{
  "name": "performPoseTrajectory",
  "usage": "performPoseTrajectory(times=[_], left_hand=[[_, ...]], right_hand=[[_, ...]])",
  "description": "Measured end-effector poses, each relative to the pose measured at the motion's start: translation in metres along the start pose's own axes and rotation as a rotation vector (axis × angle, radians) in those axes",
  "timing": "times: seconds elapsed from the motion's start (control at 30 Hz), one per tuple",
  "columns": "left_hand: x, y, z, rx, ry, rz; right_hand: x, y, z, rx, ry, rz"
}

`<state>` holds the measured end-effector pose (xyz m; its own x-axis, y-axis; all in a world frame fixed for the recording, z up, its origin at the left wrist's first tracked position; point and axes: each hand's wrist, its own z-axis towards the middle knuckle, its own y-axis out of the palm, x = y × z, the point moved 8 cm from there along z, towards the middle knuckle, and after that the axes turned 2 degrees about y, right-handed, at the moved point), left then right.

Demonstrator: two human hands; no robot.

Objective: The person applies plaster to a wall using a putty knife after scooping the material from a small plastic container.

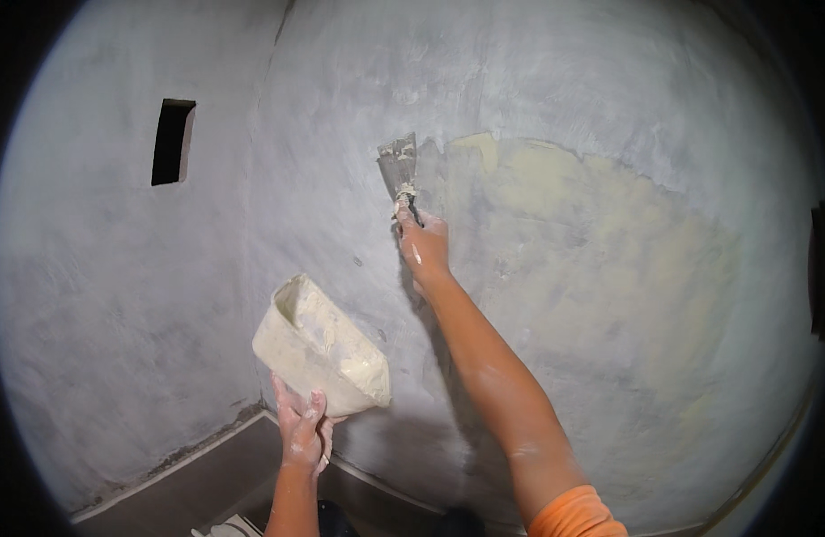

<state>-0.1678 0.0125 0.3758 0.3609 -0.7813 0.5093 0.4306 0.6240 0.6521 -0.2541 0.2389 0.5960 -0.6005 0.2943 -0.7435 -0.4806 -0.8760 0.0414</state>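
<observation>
With my right hand (pixel 423 240) I grip the handle of a putty knife (pixel 397 166), its wide metal blade pointing up near the grey wall; I cannot tell whether it touches. Pale putty is smeared on the blade and round its neck. Below and to the left, my left hand (pixel 301 425) holds up a whitish rectangular plastic tub (pixel 318 380) from underneath. The tub is tilted, and cream putty (pixel 363 362) lies inside toward its right end. Putty smudges show on both hands. Right of the knife, a broad yellowish patch of putty (pixel 600 215) covers the wall.
A second wall (pixel 117 313) meets this one at a corner on the left and has a dark rectangular opening (pixel 171 143). Along the foot of the walls runs a pale edge (pixel 171 465). A whitish object (pixel 229 526) lies at the bottom. At far right is a dark recess (pixel 820 268).
</observation>
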Motion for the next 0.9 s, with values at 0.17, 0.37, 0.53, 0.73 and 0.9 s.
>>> performPoseTrajectory(times=[0.17, 0.37, 0.53, 0.73, 0.9], left_hand=[[0.01, -0.035, -0.003, 0.094, -0.004, -0.001], [0.016, -0.043, 0.005, 0.072, 0.049, -0.04], [-0.01, -0.044, 0.006, 0.071, -0.096, -0.276], [-0.039, -0.032, -0.003, 0.124, -0.246, -0.427], [-0.036, -0.024, -0.004, 0.155, -0.253, -0.445]], right_hand=[[0.047, 0.021, 0.002, 0.019, 0.312, 0.303], [0.111, 0.012, -0.062, 0.168, 0.336, 0.341], [0.121, -0.002, -0.136, -0.016, 0.519, 0.442], [0.093, -0.019, -0.163, -0.094, 0.251, 0.114], [0.082, -0.023, -0.122, -0.135, 0.079, -0.108]])
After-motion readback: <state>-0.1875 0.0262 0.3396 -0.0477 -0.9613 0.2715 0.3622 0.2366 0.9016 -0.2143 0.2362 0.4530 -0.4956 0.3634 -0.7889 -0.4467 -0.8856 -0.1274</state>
